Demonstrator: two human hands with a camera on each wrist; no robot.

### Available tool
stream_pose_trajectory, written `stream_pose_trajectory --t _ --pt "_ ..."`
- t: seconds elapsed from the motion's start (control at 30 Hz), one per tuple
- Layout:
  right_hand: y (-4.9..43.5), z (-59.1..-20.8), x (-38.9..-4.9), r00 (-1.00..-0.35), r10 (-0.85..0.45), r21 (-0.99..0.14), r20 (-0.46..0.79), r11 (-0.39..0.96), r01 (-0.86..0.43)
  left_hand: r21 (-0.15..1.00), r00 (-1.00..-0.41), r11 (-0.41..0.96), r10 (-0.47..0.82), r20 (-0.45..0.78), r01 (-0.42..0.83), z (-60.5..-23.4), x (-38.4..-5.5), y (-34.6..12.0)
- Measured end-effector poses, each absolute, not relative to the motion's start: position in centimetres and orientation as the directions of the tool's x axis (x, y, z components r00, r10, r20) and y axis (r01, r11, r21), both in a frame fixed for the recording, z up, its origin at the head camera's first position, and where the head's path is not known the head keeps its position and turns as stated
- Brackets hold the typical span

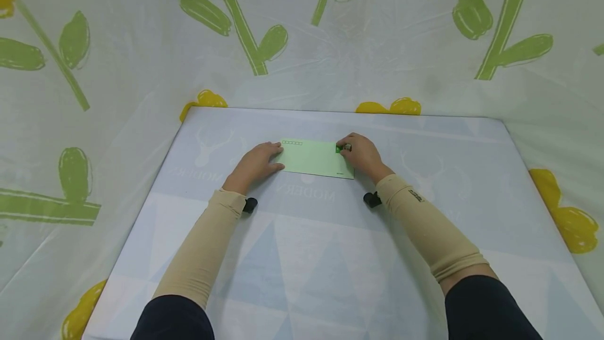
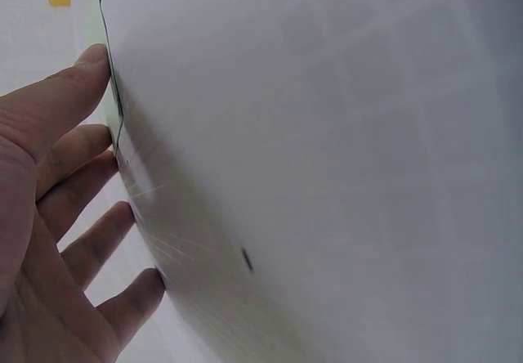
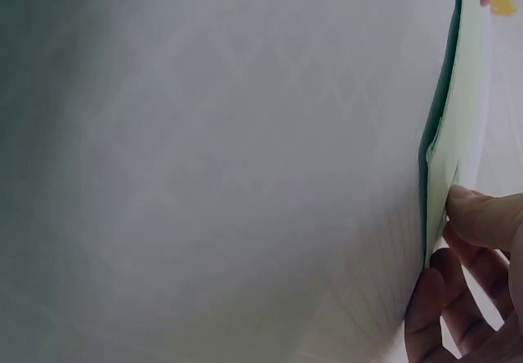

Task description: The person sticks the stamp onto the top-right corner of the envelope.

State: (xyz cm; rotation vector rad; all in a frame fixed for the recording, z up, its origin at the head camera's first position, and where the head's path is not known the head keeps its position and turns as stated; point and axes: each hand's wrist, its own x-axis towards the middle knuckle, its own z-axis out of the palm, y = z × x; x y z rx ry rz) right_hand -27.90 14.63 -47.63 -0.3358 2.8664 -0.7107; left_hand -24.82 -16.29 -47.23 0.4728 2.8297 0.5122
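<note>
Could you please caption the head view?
Left hand on a pale-green envelope, right hand pinching a green piece near its upper right corner.

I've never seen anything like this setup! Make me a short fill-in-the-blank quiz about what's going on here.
The envelope lying on the table is pale ____.
The right hand pinches a small dark-green piece near the envelope's upper ____ corner (left or right).
The left hand touches the envelope's ____ edge (left or right).
The printed flower beyond the table's right edge is ____.
Missing words: green; right; left; yellow.
</note>
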Motion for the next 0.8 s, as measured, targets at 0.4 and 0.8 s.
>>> stream_pose_trajectory --t 0.4,0.8 --pt "14.24 -47.53 -27.51 -0.956 -0.282 -0.387 -0.08 0.893 -0.231 0.388 -0.923 0.883 0.349 -0.164 0.265 -47.21 -24.87 -16.47" --pt "14.32 -47.74 -27.45 -0.961 -0.265 -0.421 -0.078 0.883 -0.209 0.394 -0.921 0.878 0.355 -0.16 0.27 -47.29 -24.93 -16.4"
